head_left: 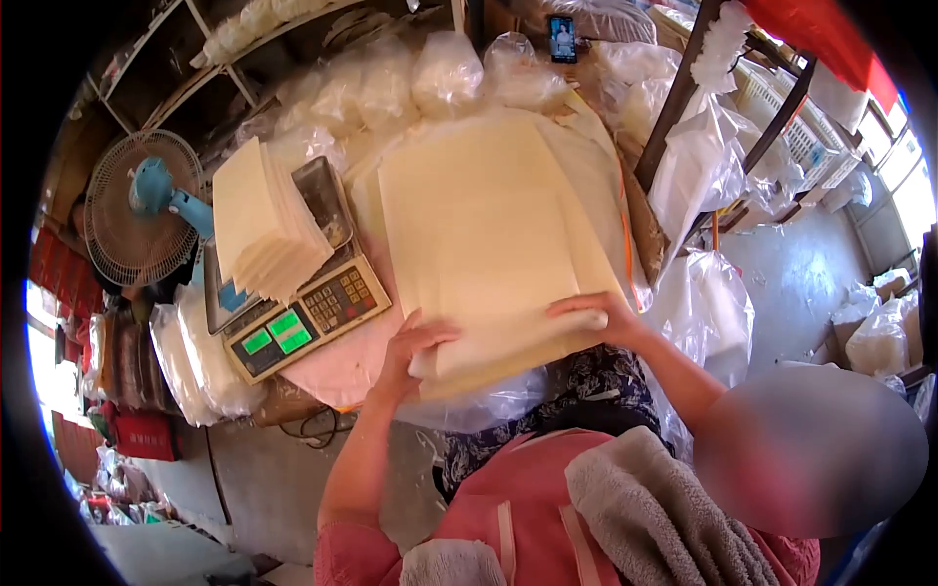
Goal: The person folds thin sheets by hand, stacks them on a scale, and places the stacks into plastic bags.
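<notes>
A large stack of thin cream sheets (474, 215) lies on the table in front of me. Its near edge is curled into a loose, slightly blurred roll (518, 337). My left hand (418, 350) grips the left end of this roll, fingers lying over the top. At the right end, my right hand (594, 314) has its fingers bent over the sheet, the thumb side hidden. Left of the stack stands a digital scale (313, 317) with lit green displays, and a thick pile of folded cream sheets (264, 220) rests on its pan.
Filled clear plastic bags (447, 73) line the back of the table. A phone (562, 39) stands among them. A fan (147, 186) is at the left. A dark upright post (679, 98) and hanging plastic (699, 156) border the right side.
</notes>
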{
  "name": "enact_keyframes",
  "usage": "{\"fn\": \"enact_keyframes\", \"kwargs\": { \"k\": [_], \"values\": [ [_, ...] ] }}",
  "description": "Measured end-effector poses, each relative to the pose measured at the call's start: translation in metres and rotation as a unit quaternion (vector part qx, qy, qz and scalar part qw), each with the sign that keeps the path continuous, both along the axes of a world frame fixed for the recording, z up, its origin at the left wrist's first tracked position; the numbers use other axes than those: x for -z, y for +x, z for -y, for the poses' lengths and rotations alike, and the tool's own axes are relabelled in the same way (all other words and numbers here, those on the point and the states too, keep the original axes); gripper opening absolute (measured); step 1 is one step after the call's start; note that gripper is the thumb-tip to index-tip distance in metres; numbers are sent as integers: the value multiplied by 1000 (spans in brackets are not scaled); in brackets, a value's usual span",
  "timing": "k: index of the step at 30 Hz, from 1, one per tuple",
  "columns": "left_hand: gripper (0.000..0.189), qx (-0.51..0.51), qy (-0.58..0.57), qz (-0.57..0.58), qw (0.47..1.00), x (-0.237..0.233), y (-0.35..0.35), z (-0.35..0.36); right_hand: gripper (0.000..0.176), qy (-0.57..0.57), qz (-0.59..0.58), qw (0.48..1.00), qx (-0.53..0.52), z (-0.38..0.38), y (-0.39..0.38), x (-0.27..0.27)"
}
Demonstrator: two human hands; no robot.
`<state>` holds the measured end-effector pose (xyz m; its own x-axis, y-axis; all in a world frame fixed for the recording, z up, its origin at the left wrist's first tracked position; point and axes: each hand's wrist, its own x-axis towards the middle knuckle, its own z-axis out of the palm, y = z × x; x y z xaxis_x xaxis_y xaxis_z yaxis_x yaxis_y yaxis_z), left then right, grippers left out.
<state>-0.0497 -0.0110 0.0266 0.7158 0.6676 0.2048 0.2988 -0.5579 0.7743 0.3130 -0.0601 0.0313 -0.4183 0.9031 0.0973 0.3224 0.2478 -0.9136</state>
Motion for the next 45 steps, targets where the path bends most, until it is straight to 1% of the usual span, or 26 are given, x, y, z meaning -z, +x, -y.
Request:
{"fn": "enact_keyframes", "kwargs": {
  "k": [1,2,3,5,6,7,8,9,10,12,14,17,20,24,27,28,29,30,31,33,35,36,39,40,43,45],
  "values": [
    [29,-84,-103,4,991,-1,5,-2,36,-106,-6,990,89,-5,-1,5],
    [33,-165,-203,6,965,-2,13,-2,35,-210,-14,961,179,-10,-3,12],
    [39,-242,-298,8,923,-3,20,-2,36,-186,6,964,190,-16,-4,16],
    [51,-260,-303,117,909,13,28,-9,38,-136,50,966,212,-31,-6,16],
    [57,-266,-303,172,899,18,33,-12,39,-125,108,959,228,-34,-11,8],
    [62,-303,-185,114,928,18,39,-13,40,-114,166,948,245,-36,-18,-5],
    [68,-335,-64,53,938,18,44,-12,41,-104,223,934,260,-37,-22,-11],
    [73,-362,59,-7,930,19,48,-11,46,-106,218,934,262,-37,-22,-10],
    [76,-318,115,-86,937,16,53,-10,50,-105,212,935,264,-40,-22,-7],
    [82,-219,227,-236,919,10,62,-10,61,-69,214,936,271,-44,-23,2],
    [85,-199,194,-266,923,22,65,-6,74,-3,231,933,277,-48,-25,12],
    [87,-180,177,-288,924,18,67,-8,89,225,339,897,171,-49,-37,-32],
    [81,-171,213,-267,924,19,61,-16,91,101,470,877,5,-47,-33,-22],
    [62,-121,235,-222,938,24,29,-39,85,153,399,901,-68,-52,-3,-16],
    [49,-132,118,-188,966,6,8,-45,68,88,239,965,-67,-45,17,-18],
    [48,-184,1,-84,979,6,10,-47,63,11,210,978,-1,-45,17,-22],
    [47,-231,-116,22,966,8,13,-49,58,-67,178,979,66,-44,16,-27],
    [45,-271,-231,126,926,8,16,-49,53,-145,145,970,131,-42,14,-31],
    [48,-300,-231,132,916,8,23,-54,44,-83,87,976,183,-48,12,-14],
    [53,-359,-229,142,893,5,44,-68,40,-110,193,945,239,-61,5,-19],
    [60,-431,-30,-9,902,9,64,-72,38,-98,259,918,285,-72,-6,-20],
    [64,-456,72,-84,883,13,71,-75,38,-74,273,910,304,-76,-11,-14],
    [71,-292,145,-207,922,29,80,-91,40,-58,299,896,322,-84,-12,-5],
    [71,-294,142,-231,916,30,84,-88,43,-62,306,894,320,-86,-12,-4],
    [71,-294,131,-278,905,23,92,-79,52,137,362,876,289,-85,-21,0],
    [70,-293,113,-278,908,22,93,-77,56,219,406,860,218,-87,-24,-6]
  ]
}}
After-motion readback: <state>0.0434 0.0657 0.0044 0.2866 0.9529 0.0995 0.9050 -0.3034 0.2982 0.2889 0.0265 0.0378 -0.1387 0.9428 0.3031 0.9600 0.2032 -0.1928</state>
